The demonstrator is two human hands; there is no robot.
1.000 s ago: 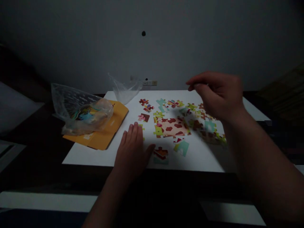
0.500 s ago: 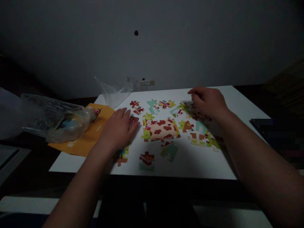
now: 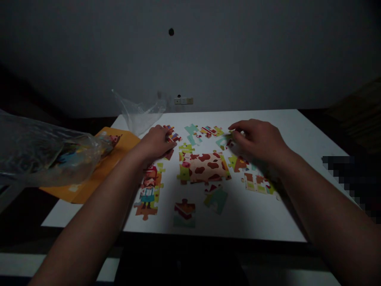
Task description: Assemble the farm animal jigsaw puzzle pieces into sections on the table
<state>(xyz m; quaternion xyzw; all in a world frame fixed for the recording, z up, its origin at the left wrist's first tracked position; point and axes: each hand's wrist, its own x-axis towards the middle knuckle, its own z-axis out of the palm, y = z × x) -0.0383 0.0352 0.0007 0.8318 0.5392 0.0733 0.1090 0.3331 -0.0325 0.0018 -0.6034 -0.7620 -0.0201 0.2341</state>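
On the white table (image 3: 238,222) lies a partly joined jigsaw section showing a brown-spotted cow (image 3: 206,167). Left of it stands a joined strip with a farmer figure (image 3: 148,192). My left hand (image 3: 157,141) is curled at the upper left, thumb and fingers closed about a red and blue puzzle piece (image 3: 175,138). To the right of the cow, my right hand (image 3: 257,137) pinches at the edge of a green puzzle piece (image 3: 228,136). My palm and wrist hide several pieces beneath them. An orange and green piece (image 3: 238,163) lies just below these fingers.
Loose pieces lie around the cow, among them a pale green piece (image 3: 216,200) and a red-brown one (image 3: 184,214) near the front. A clear plastic bag (image 3: 80,155) rests on an orange sheet (image 3: 86,182) at left. Another clear wrapper (image 3: 143,117) stands behind.
My left hand has moved up and right from beside the farmer strip, uncovering it, to the pieces at the upper left. My right hand has shifted slightly left and lower towards a green piece.
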